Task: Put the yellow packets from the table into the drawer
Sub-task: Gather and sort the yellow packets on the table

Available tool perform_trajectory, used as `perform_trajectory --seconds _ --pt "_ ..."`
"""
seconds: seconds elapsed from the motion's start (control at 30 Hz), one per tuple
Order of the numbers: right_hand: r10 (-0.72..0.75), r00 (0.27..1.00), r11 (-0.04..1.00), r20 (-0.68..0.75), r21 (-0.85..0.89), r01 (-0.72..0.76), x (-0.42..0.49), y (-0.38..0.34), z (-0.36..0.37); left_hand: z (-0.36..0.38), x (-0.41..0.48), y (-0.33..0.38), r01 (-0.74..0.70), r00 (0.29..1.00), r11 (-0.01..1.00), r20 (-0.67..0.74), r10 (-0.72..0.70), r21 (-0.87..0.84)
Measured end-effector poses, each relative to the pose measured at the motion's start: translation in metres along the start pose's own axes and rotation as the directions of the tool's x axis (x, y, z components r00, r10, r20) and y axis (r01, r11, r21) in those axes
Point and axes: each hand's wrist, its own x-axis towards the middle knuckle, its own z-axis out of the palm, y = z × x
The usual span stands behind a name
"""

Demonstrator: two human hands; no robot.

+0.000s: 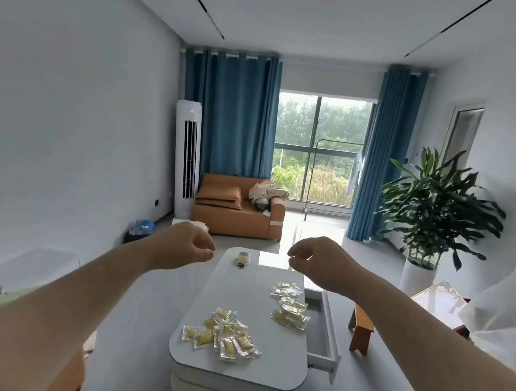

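1. The yellow packets (222,337) lie on the white table (242,290) in two loose heaps; the near heap (203,337) sits toward the near edge, the far heap (290,305) along the right edge, just beside the pulled-out drawer (321,332); no packet shows in the part of the drawer that can be seen.
2. They look like small sealed film sachets; I judge them light, limp and slick, apt to slide on the glossy top and to slip from a loose handful; pinching a few by their flat sealed edges, or sweeping them to the edge and scooping, seems safest.
3. The left hand (183,246) and the right hand (316,262) hover above the table's far half; fingers loosely curled, holding nothing.
4. A tape roll (242,255) stands at the far end, well apart from both heaps; a wooden stool (361,332) stands near the drawer's outer side; a potted plant (437,204) and an orange sofa (238,212) stand well away.
5. Nothing lies between the far heap and the drawer; the near heap has farther to travel, over the table's right edge.
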Motion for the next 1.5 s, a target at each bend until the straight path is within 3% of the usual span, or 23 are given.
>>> perform_trajectory --seconds 0.2,0.57,0.83,1.2,1.5 --pt "0.047 0.998 0.998 0.049 0.029 -0.049 0.040 0.029 0.029 0.024 0.044 -0.028 0.045 0.997 0.999 0.068 -0.044 -0.013" --pt "0.126 0.992 0.984 0.033 0.122 -0.129 0.168 0.056 0.125 0.060 0.160 -0.151 0.061 0.991 0.987 0.131 -0.042 -0.146" --pt "0.201 0.973 0.971 0.117 0.109 -0.214 0.261 0.087 0.173 0.083 0.255 -0.217 0.104 0.971 0.979 0.233 -0.061 -0.177" --pt "0.255 0.932 0.934 0.256 0.183 -0.306 0.410 0.220 0.253 0.180 0.406 -0.299 0.259 0.927 0.938 0.332 -0.175 -0.231" --pt "0.342 0.854 0.886 0.391 0.170 -0.432 0.492 0.328 0.366 0.290 0.482 -0.391 0.445 0.837 0.865 0.450 -0.310 -0.232"
